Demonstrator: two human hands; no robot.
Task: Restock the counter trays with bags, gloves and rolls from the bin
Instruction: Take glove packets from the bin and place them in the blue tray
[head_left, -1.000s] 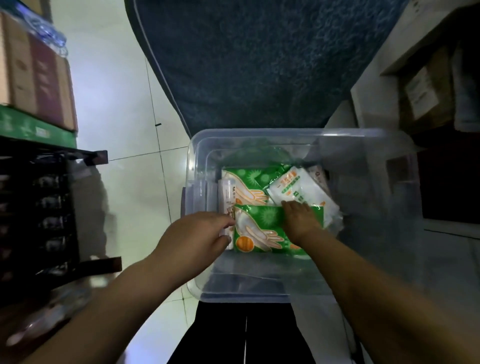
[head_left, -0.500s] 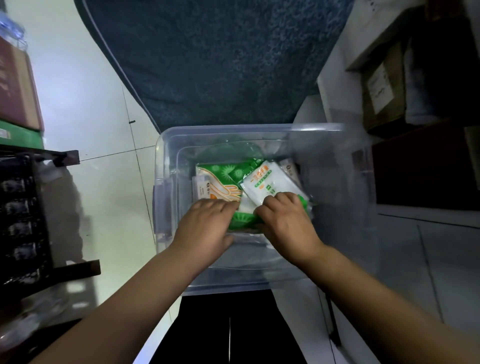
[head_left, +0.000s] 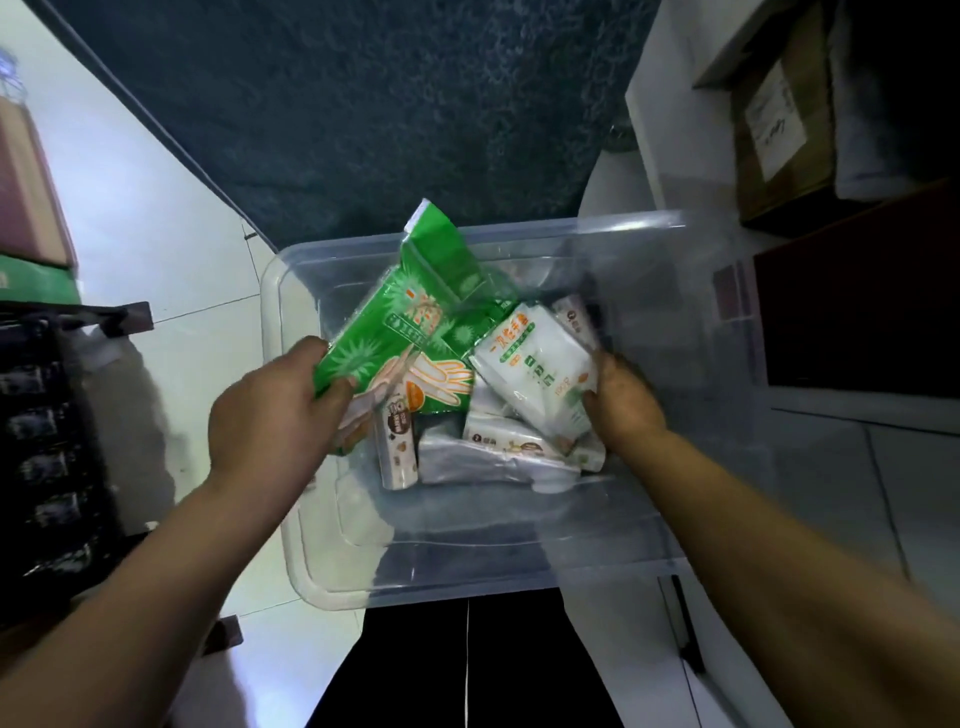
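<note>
- Head view: the step in hand is drawing stock out of the clear bin in front of the person.
- Left hand: thumb and fingers pinch the near edge of the green glove packs, which tilt up over the bin's left part.
- Right hand: fingers curl round a white pack, low inside the bin.
- Judgement: the next move is to raise both clear of the rim and carry them to the counter trays, which are not in view.
- Both forearms reach forward and down.

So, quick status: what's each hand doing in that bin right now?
Left-hand grip holds green glove pack, tilted up over bin. Right-hand grip holds white pack. Nothing in the way.
</note>
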